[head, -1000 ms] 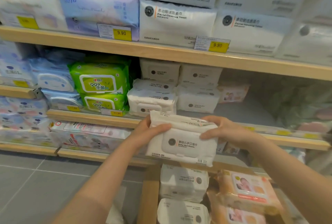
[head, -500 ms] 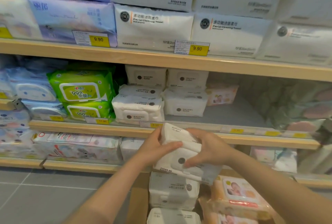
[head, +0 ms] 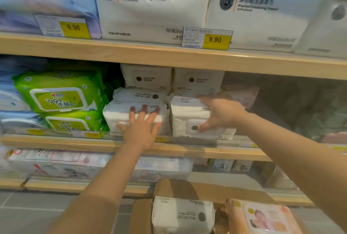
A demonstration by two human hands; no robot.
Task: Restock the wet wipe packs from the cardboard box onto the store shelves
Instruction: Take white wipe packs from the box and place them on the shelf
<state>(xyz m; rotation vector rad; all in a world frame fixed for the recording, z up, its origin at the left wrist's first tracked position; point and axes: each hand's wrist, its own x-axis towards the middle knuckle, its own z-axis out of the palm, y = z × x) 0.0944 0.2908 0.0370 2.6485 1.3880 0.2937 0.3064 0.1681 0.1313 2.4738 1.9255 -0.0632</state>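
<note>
While both arms reach up to the middle shelf, left hand lies flat, fingers spread, against a stacked white pack. Right hand grips a white wipe pack standing on the shelf just beside it. Cardboard box below holds more packs.

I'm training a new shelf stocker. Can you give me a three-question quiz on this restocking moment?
1. True or false: the right hand grips a white wipe pack on the middle shelf.
2. The left hand is: A) flat against a white stack, B) inside the cardboard box, C) on a price tag.
3. What colour are the packs left of the white ones?

Key: 1 true; 2 A; 3 green.
</note>
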